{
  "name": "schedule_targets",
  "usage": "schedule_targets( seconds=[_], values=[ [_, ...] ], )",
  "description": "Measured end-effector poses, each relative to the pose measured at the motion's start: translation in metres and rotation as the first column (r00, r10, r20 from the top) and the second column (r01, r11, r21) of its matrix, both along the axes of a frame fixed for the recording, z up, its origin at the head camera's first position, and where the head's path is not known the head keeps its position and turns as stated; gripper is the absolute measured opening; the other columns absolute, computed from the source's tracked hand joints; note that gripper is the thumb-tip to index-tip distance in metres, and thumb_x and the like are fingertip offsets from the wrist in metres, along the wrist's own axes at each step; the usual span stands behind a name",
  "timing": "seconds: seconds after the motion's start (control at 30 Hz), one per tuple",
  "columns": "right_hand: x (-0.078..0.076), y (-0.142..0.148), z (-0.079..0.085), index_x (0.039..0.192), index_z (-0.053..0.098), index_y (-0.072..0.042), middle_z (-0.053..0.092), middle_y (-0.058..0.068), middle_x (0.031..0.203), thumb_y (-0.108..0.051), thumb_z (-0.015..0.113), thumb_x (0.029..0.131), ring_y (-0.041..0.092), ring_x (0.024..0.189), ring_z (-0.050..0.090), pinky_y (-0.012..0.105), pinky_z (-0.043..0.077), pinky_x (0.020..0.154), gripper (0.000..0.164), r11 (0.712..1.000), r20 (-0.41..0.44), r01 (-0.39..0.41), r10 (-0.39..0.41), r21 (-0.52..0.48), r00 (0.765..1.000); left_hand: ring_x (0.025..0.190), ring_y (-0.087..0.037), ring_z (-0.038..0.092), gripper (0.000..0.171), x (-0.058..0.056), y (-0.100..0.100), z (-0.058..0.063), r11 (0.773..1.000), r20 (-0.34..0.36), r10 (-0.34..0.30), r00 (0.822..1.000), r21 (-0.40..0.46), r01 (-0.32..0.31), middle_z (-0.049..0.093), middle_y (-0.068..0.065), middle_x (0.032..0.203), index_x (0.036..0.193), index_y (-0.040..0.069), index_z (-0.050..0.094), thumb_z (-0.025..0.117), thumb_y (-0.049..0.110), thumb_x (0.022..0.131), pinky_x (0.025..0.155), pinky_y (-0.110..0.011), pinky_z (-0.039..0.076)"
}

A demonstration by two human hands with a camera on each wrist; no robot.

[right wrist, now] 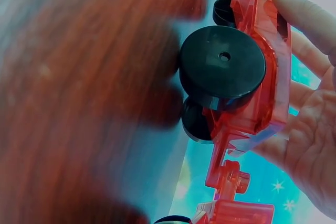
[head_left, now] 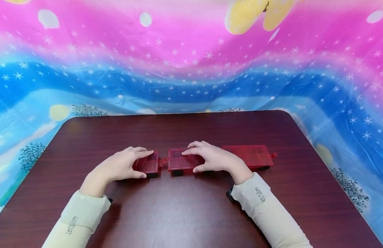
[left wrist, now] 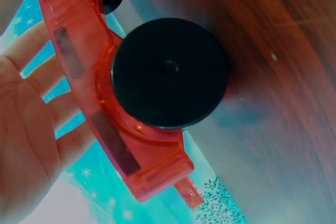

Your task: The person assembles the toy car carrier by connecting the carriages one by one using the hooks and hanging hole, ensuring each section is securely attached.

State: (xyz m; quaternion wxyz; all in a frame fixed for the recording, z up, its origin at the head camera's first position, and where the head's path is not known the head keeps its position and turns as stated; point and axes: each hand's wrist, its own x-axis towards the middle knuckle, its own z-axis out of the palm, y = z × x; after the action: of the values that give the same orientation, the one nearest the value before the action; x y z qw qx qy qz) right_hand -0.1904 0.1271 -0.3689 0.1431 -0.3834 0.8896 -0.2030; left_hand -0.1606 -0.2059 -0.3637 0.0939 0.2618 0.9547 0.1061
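Note:
Translucent red toy cars with black wheels stand in a row on the table. My left hand (head_left: pixel 126 163) holds the leftmost car (head_left: pixel 151 162), thumb at its near side and fingers over its top. In the left wrist view, a big black wheel (left wrist: pixel 170 72) and a small tab (left wrist: pixel 189 192) show on it. My right hand (head_left: pixel 214 156) grips the middle car (head_left: pixel 176 160) across its top. A small red coupling (head_left: pixel 163 161) lies between these two cars. On the right is a longer-looking red car (head_left: pixel 253 156); in the right wrist view, a linkage (right wrist: pixel 231 177) joins the middle car to it.
The dark wooden table (head_left: pixel 179 127) has rounded far corners. Behind and beside it hangs a pink and blue cloth (head_left: pixel 191 69) with snowflakes. From the right car's end sticks a small red hook (head_left: pixel 274 155).

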Motion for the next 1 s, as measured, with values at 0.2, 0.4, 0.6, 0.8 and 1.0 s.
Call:
schedule_targets(
  seconds=[0.2,0.4,0.6,0.8,1.0],
  values=[
    [-0.0006,-0.0011,-0.0008,0.145,0.053,-0.025,0.046,0.005,0.148,-0.028,0.078,0.087,0.024,0.133,0.044,0.042,0.049,0.104,0.063,1.000,-0.008,-0.003,0.003,0.014,1.000,0.125,-0.038,0.054,0.080,0.0011,-0.0013,-0.0002,1.000,-0.006,0.002,1.000,0.001,-0.002,0.054,-0.017,0.142,0.146,0.017,0.052,0.084,0.041,0.077,0.097,-0.055,0.052],
    [0.0010,-0.0027,-0.0002,0.145,0.053,-0.026,0.045,0.004,0.149,-0.029,0.079,0.086,0.024,0.133,0.044,0.042,0.050,0.102,0.064,0.999,-0.008,0.017,-0.016,0.028,1.000,0.126,-0.038,0.053,0.081,0.0017,-0.0016,0.0001,1.000,-0.002,0.009,1.000,-0.002,-0.009,0.054,-0.016,0.142,0.146,0.018,0.051,0.084,0.042,0.076,0.097,-0.056,0.052],
    [0.0024,-0.0031,-0.0011,0.145,0.053,-0.026,0.044,0.003,0.150,-0.029,0.078,0.086,0.024,0.134,0.043,0.042,0.051,0.102,0.064,0.999,-0.006,0.024,-0.024,0.039,1.000,0.127,-0.038,0.052,0.080,0.0020,-0.0017,0.0004,1.000,0.003,0.010,1.000,-0.007,-0.010,0.054,-0.015,0.143,0.146,0.019,0.051,0.084,0.042,0.076,0.096,-0.057,0.051],
    [0.0029,-0.0035,0.0014,0.145,0.052,-0.027,0.044,0.002,0.150,-0.031,0.078,0.086,0.023,0.134,0.043,0.041,0.051,0.101,0.064,0.999,-0.003,0.023,-0.023,0.048,1.000,0.127,-0.037,0.052,0.080,0.0024,-0.0019,0.0007,1.000,-0.004,0.010,1.000,-0.009,-0.011,0.054,-0.014,0.143,0.146,0.020,0.051,0.084,0.043,0.077,0.098,-0.057,0.050],
    [0.0038,0.0003,0.0032,0.146,0.052,-0.027,0.042,0.002,0.153,-0.032,0.077,0.087,0.024,0.136,0.042,0.042,0.050,0.102,0.065,0.998,-0.004,0.023,-0.023,0.057,1.000,0.128,-0.037,0.052,0.080,0.0028,-0.0020,0.0010,1.000,-0.004,0.010,1.000,-0.005,-0.010,0.054,-0.014,0.143,0.146,0.020,0.052,0.083,0.045,0.077,0.098,-0.057,0.050]
  ],
)
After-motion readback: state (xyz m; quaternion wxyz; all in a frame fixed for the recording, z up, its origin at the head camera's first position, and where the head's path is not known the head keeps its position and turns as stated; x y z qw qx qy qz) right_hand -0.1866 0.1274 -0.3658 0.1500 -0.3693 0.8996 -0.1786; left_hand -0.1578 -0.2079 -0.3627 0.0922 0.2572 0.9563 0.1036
